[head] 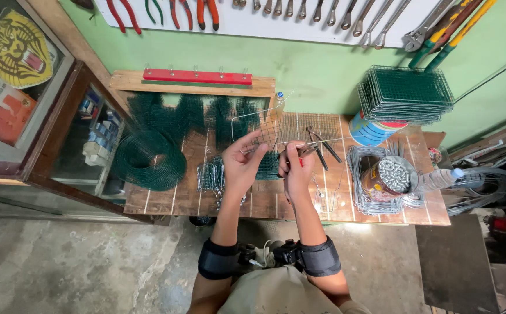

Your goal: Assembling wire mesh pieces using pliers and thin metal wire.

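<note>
While held over the bench (264, 203):
Left hand (240, 166): pinching wire mesh panel (264, 131) edge.
Right hand (295, 168): gripping pliers (308, 151).
Handling: light, springy, likely snaggy; best held by its rim.

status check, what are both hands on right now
Left hand and right hand both pinching a bare wire mesh panel above the wooden bench. Pliers close beside. Nothing blocking.

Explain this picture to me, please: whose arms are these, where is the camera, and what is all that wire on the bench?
There is no machine here. A person wears a camera on the head, looking down at their own arms. The left hand and right hand together hold a piece of bare wire mesh over a wooden workbench. On it lie a roll of green mesh, pliers, a stack of green mesh panels, a tin of small metal pieces and a plastic bottle. Tools hang on the wall above.
</note>
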